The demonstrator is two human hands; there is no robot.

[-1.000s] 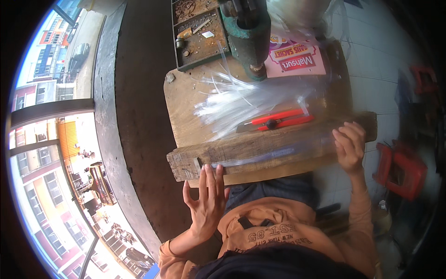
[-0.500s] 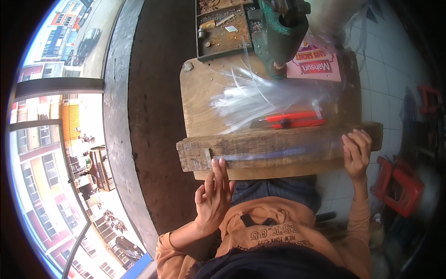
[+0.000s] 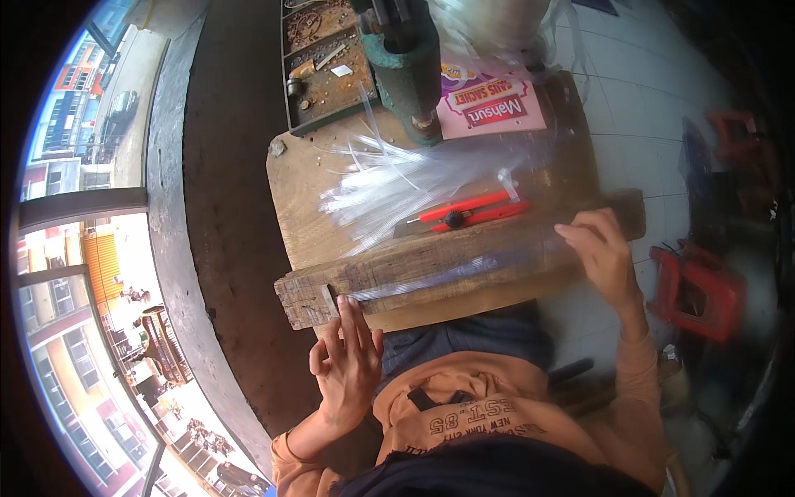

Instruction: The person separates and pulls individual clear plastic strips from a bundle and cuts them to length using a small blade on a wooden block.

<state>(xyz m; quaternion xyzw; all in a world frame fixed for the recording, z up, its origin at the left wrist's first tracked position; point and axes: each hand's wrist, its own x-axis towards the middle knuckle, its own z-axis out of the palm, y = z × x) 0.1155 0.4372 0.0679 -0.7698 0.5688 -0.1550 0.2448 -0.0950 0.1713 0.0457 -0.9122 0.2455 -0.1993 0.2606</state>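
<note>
A strip of clear plastic (image 3: 397, 287), tinted bluish toward its right part, lies along a worn wooden beam (image 3: 302, 300). My left hand (image 3: 348, 364) presses two outstretched fingertips on the strip's left end, beside a small metal piece (image 3: 330, 300) set in the beam. Its other fingers are bent. Above the beam's right part is my right hand (image 3: 604, 253), fingers loosely bent and slightly blurred; I see nothing held in it. A red cutter knife (image 3: 476, 214) with a black knob lies just behind the beam. Behind that spreads a bundle of clear plastic strips (image 3: 389, 186).
The beam rests on a wooden board (image 3: 302, 211). At the back stand a green metal machine (image 3: 402, 62) and a divided tray (image 3: 319, 124) of small parts. Nearby are a pink printed sheet (image 3: 472, 120) and a clear plastic bag (image 3: 497, 29). Red stools (image 3: 712, 302) stand at right.
My right hand has lifted off the beam's right part and shifted inward. The left fingertips stay at the strip's left end. The whole view has shifted and turned a little.
</note>
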